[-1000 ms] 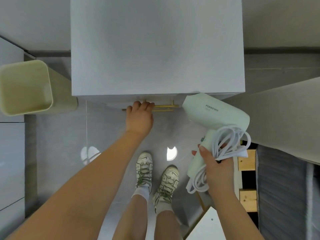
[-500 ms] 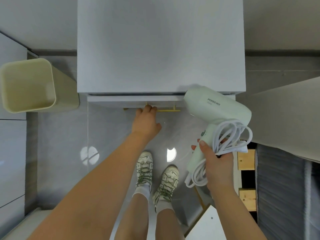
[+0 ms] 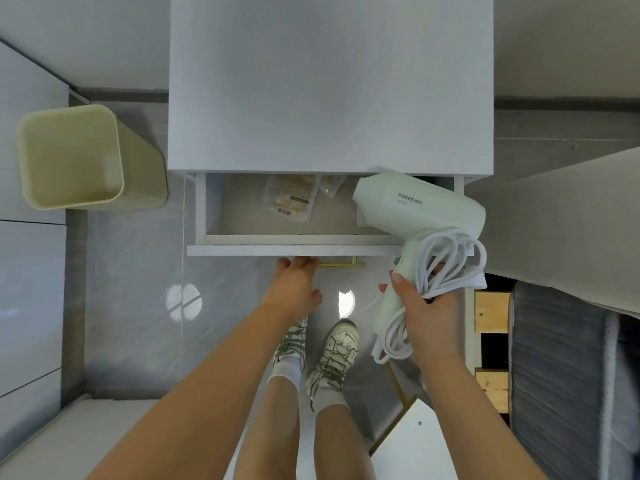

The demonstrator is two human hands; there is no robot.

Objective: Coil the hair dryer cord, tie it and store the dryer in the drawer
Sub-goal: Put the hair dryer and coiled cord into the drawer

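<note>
Just short of the drawer point(image 3: 277, 250), on the grey floor point(image 3: 138, 271), stand two pale sneakers point(image 3: 334, 355) with green laces, toes pointing toward its front panel. To the right of them, further from the drawer, juts the corner of a white board point(image 3: 415, 445).

Closer to the drawer, the left hand point(image 3: 294, 289) reaches its brass handle point(image 3: 341, 264). The fingers are hooked over the left end of the bar and the thumb sits apart below.

The right hand point(image 3: 426, 313) is in front of the drawer's right end. Its fingers are wrapped round the grip of the hair dryer point(image 3: 415, 209), with the thumb laid across it. The same hold gathers the white cord point(image 3: 446, 261), bunched in loops. Some loops stick out above the hand and some hang below it. Whether the loops are tied cannot be made out.

The pale green dryer is held over the drawer's right front corner. Its barrel covers the right part of the opening and its nozzle is turned toward the drawer's middle.

The drawer stands pulled out. Inside, toward the back and middle, lies a clear packet point(image 3: 291, 199), with a smaller packet point(image 3: 332, 183) just to its right.

Behind the drawer and above it is the white cabinet point(image 3: 329, 81) that carries it. Well to the drawer's left stands a cream bin point(image 3: 145, 174). To its right, past the dryer, wooden slats point(image 3: 491, 311) show.
</note>
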